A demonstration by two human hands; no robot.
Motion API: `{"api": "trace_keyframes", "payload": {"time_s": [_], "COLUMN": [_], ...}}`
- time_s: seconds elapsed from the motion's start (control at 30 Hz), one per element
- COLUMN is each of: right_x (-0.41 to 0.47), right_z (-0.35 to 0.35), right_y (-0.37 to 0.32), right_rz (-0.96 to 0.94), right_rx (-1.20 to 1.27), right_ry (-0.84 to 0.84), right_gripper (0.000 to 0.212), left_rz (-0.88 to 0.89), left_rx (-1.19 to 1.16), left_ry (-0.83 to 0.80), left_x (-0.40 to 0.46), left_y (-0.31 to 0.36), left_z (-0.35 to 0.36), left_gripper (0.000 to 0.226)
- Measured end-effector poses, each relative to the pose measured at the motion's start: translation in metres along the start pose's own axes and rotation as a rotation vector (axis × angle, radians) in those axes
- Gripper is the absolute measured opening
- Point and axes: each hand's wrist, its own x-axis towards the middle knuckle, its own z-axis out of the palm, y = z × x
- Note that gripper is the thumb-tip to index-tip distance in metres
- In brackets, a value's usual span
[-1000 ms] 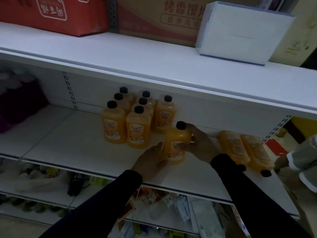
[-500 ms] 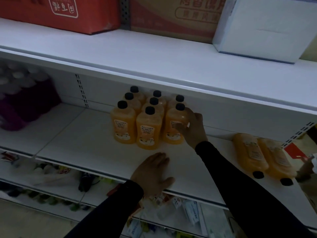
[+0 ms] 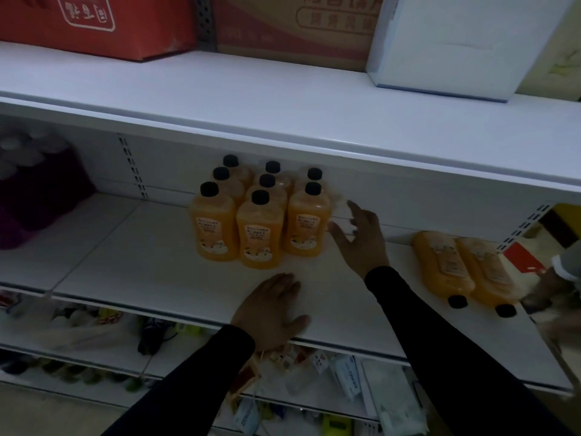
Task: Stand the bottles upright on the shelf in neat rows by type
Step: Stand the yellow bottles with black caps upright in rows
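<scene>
— We see a dim, grainy view; the white metal shelf [image 3: 163, 256] under the upper board lies in shadow.
— We agree. The fingers of the right hand [image 3: 361, 239] smear with motion blur, and the edges bow, soft at the far right.

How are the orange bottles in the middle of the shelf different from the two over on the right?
The middle bottles stand upright with black caps on top; the two right bottles lie on their sides, caps pointing toward the shelf's front edge. The middle bottles are packed in three neat rows, while the right ones form just a side-by-side pair. The right hand hovers open beside the standing group, away from the lying pair. Both sets look like the same orange drink with pale labels.
</scene>
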Motion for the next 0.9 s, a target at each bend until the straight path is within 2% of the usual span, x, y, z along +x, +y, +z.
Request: {"api": "trace_keyframes", "payload": {"time_s": [0.1,0.23,0.3,0.37,0.47,0.53,0.6,0.73,0.8,0.9], "right_x": [-0.017,-0.04,-0.055,-0.067,-0.076,-0.088,-0.101,-0.105,-0.097,-0.079], "right_z": [-0.04,-0.082,-0.091,-0.094,-0.096,-0.092,-0.091,-0.098,-0.105,-0.107], "right_y": [0.046,0.099,0.114,0.121,0.107,0.091,0.073,0.03,0.007,-0.019], "right_rz": [0.141,0.52,0.575,0.515,0.426,0.3,0.2,0.077,0.027,-0.003], "right_rx": [-0.322,-0.634,-0.716,-0.733,-0.607,-0.558,-0.495,-0.22,-0.108,0.023], "right_ry": [0.105,0.03,-0.042,-0.061,-0.027,-0.042,-0.094,-0.298,-0.317,-0.253], "right_gripper": [0.072,0.086,0.085,0.079,0.077,0.074,0.07,0.064,0.055,0.051], "left_rz": [-0.004,-0.03,-0.02,0.009,0.039,0.056,0.094,0.151,0.14,0.053], "left_rx": [-0.008,-0.032,-0.04,-0.033,-0.051,-0.057,-0.045,-0.064,-0.12,-0.372], "left_ry": [0.003,0.006,0.009,0.014,0.04,0.054,0.056,0.079,0.105,0.103], "left_x": [0.001,0.007,0.014,0.023,0.036,0.043,0.049,0.054,0.053,0.049], "left_y": [-0.001,0.007,0.016,0.026,0.04,0.047,0.053,0.063,0.064,0.06], "left_z": [0.0,-0.006,-0.011,-0.016,-0.021,-0.023,-0.023,-0.022,-0.021,-0.021], "left_gripper": [0.081,0.076,0.073,0.072,0.071,0.071,0.073,0.083,0.083,0.074]}}
